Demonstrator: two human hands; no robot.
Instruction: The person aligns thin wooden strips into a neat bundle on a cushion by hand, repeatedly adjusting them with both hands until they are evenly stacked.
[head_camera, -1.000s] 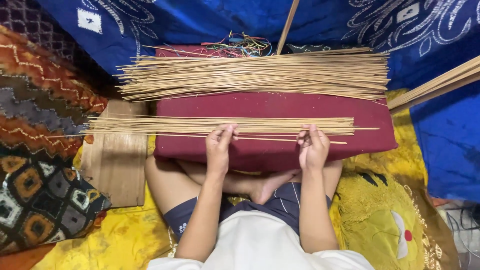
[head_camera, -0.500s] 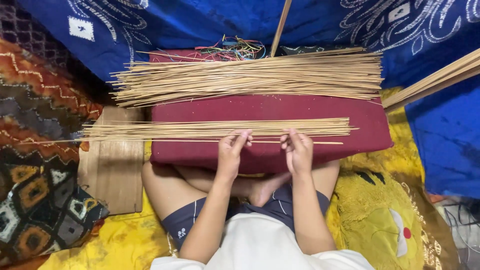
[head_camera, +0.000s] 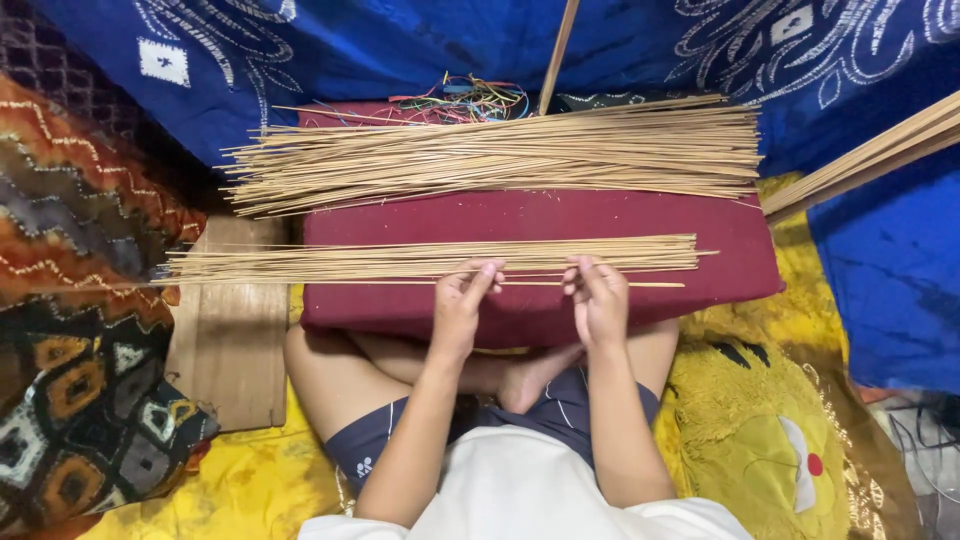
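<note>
Fingers pinch thin stick; bigger stick pile beyond.

At one o'clock, a wooden stick runs off the top edge. At three o'clock, a stick bundle is cut by the right edge. The thin sticks pass under the left hand's fingertips.

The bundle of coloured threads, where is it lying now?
In the head view, the coloured threads lie at the far edge of the maroon cushion, just behind the large pile of thin sticks and left of the upright wooden rod.
</note>
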